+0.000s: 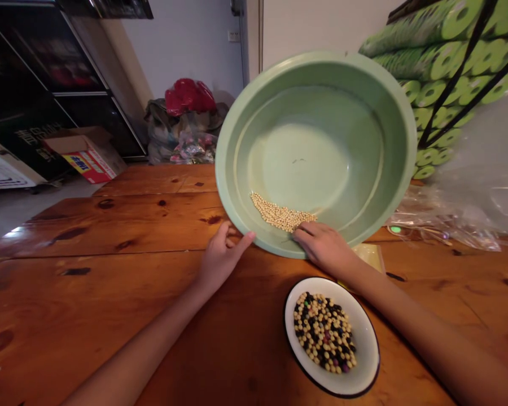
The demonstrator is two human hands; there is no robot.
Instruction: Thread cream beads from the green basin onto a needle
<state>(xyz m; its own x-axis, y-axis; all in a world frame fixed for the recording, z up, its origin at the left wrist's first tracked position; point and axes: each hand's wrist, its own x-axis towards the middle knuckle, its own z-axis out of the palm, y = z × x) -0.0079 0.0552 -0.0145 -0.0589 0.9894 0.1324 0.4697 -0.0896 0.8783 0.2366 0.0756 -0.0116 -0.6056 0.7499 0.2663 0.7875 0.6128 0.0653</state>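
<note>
L hand [226, 254], half-open, thumb on basin [315, 152] rim, prob. steadying tilt; R hand [325, 245] curled inside at beans [279, 215], grip unclear.

The left hand [225, 249] grips the near rim of a large green basin [309, 152], its thumb over the edge, while the right hand [322, 242] reaches inside with its fingers at a band of small pale beads [279, 216] gathered along the near side. Just in front of the basin, on the brown wooden table [131, 310], a white bowl [366, 344] with a dark rim holds mixed pale and black beads [325, 332], with a few coloured ones among them.
</note>
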